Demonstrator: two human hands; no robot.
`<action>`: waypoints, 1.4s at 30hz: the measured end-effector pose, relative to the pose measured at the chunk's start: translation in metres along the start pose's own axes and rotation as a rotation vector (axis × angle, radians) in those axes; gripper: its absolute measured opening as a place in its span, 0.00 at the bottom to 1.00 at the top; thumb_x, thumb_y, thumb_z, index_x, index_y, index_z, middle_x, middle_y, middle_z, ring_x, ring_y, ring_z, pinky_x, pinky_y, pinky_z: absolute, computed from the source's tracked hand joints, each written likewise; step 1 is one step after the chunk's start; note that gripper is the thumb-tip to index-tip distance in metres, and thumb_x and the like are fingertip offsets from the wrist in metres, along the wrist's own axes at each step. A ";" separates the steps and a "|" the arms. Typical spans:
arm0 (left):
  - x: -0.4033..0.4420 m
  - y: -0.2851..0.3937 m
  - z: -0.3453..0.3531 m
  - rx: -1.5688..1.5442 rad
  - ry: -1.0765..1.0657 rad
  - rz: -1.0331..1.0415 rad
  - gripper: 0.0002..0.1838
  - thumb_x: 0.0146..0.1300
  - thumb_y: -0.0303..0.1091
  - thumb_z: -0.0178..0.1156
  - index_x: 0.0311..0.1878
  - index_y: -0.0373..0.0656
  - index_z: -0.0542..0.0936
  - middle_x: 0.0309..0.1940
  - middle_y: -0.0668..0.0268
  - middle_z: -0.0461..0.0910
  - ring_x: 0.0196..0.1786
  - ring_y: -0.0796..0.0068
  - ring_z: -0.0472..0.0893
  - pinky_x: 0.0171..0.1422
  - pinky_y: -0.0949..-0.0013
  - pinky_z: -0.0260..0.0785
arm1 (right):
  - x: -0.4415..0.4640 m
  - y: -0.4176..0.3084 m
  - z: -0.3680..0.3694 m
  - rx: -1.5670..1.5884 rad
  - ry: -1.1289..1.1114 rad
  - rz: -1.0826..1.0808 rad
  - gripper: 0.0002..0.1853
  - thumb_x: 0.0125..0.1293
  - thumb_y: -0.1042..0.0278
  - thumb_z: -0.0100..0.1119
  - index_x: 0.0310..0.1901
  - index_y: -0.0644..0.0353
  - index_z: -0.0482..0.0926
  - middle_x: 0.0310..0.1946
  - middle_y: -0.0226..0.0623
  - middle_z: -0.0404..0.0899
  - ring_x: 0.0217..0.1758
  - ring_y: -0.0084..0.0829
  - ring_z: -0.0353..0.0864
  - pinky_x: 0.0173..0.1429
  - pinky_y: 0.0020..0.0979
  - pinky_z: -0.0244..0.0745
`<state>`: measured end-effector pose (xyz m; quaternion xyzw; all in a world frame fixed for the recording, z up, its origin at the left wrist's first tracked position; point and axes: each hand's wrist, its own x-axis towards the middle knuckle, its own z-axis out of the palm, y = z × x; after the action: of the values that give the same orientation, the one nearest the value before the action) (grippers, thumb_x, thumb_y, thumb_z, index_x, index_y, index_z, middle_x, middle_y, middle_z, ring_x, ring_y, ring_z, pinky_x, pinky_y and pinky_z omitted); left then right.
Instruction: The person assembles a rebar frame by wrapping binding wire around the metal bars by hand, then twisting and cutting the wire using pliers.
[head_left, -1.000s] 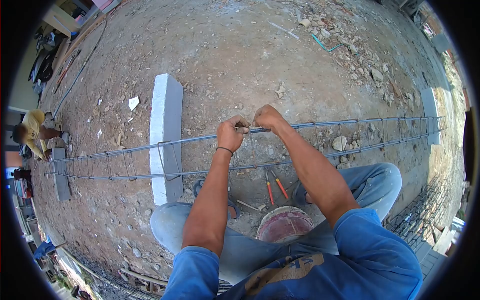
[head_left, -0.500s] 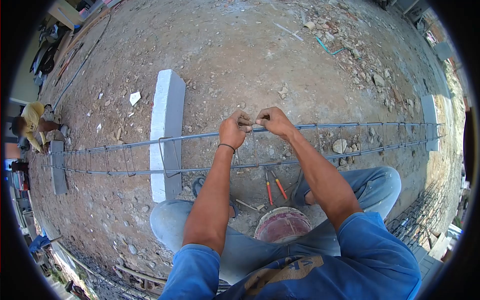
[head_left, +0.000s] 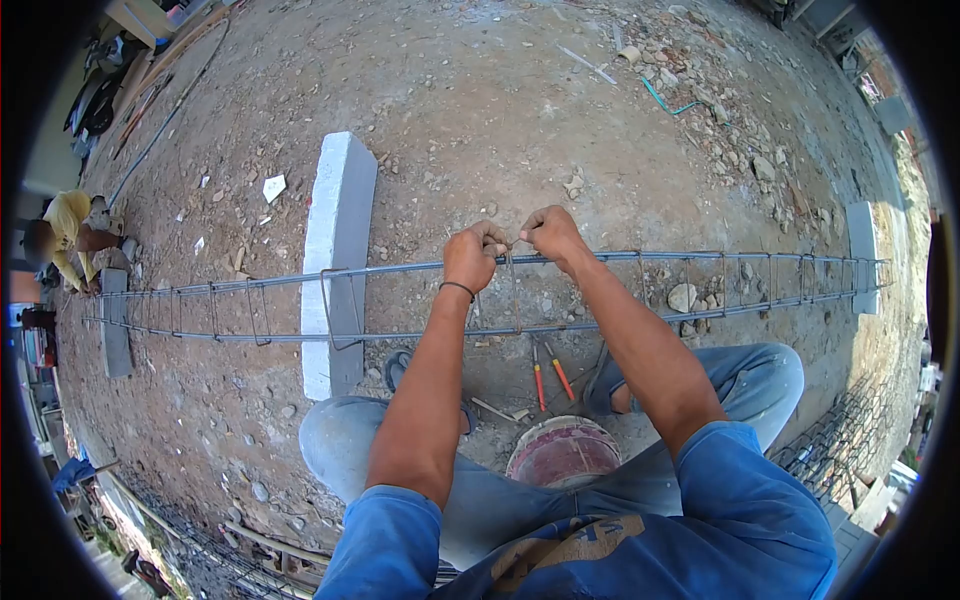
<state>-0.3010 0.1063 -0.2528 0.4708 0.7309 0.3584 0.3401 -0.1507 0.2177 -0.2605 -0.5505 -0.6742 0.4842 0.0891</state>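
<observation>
A long rebar cage (head_left: 420,335), made of steel bars with wire stirrups, stretches across in front of me. My left hand (head_left: 472,257) is closed at its far bar, fingertips pinched on a thin tie wire (head_left: 514,243) beside a stirrup (head_left: 514,295). Just right of it, my right hand (head_left: 553,236) also pinches the wire, slightly above the bar. The wire is very fine, and fingers partly hide it. On the ground below the cage lie pincers with red-and-yellow handles (head_left: 540,388).
The cage rests on a white-topped block (head_left: 322,300), a grey block (head_left: 116,325) at left and a pale block (head_left: 863,255) at right. An upturned bucket (head_left: 563,450) is between my legs. A co-worker (head_left: 72,235) crouches at the far left end. Rubble (head_left: 760,168) lies upper right.
My right hand has risen slightly off the bar, and both hands have shifted a little. The view has tilted slightly. The pincers lie as before.
</observation>
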 end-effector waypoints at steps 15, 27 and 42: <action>0.000 0.002 -0.003 -0.072 0.029 -0.013 0.05 0.59 0.21 0.68 0.37 0.42 0.87 0.31 0.64 0.89 0.36 0.73 0.87 0.41 0.68 0.76 | -0.005 0.009 -0.021 0.081 -0.119 -0.053 0.04 0.58 0.75 0.70 0.33 0.66 0.86 0.24 0.36 0.81 0.29 0.27 0.76 0.35 0.34 0.70; -0.004 0.002 -0.007 -0.035 0.071 -0.029 0.05 0.58 0.26 0.71 0.36 0.48 0.88 0.30 0.65 0.88 0.35 0.67 0.86 0.42 0.62 0.76 | -0.008 0.011 -0.019 -0.055 -0.166 -0.173 0.02 0.62 0.78 0.66 0.35 0.67 0.83 0.27 0.35 0.82 0.32 0.25 0.76 0.40 0.31 0.71; 0.002 0.001 -0.018 -0.047 -0.075 -0.029 0.04 0.57 0.29 0.72 0.36 0.48 0.88 0.33 0.63 0.89 0.39 0.63 0.87 0.45 0.62 0.76 | -0.020 0.002 -0.003 -0.060 -0.051 -0.325 0.04 0.65 0.76 0.65 0.39 0.66 0.86 0.29 0.34 0.85 0.33 0.23 0.79 0.43 0.29 0.74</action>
<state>-0.3159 0.1051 -0.2428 0.4651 0.7159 0.3526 0.3832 -0.1396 0.2026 -0.2523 -0.4242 -0.7705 0.4569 0.1324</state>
